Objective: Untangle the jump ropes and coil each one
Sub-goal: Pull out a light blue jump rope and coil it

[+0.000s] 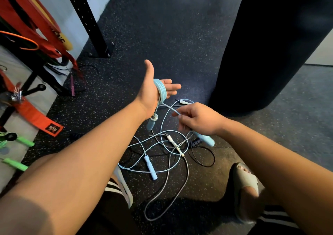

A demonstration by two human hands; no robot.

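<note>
fig. head view, l to r. far left: green handles (19, 141) of another rope lie by red bands (36, 29) hung off a black rack post (86, 18).

centre: left hand (153, 88) is spread wide, thumb up, fingers straight. the light-blue rope (161, 90) is wound in several turns round its palm, and one blue handle (152, 122) dangles just below the wrist. a free run of the same cord leads rightward to the right hand (198, 119), whose fingers are curled, thumb & forefinger pinching the cord. a second blue handle (207, 139) pokes out beneath that hand and appears tucked under the lower fingers.

below, btwn the forearms: the floor tangle (162, 155), w/ pale-blue, grey & black cords crossing on the speckled floor (180, 36). a loose blue handle (151, 168) and a white handle (173, 142) lie in it.

right: dark punching bag (270, 45). lower right: a foot in a slide sandal (246, 180).

handling (judged): cord is light, thin, limp but springy, w/ a smooth, prob. slippery coating, so turns may slide off a flat palm unless kept taut. pinch it close to the coil. handles are rigid and the surest grip pts. for the tangle, lift by a handle & feed it back thru the loops. tugging mid-cord would likely tighten the crossings.
</note>
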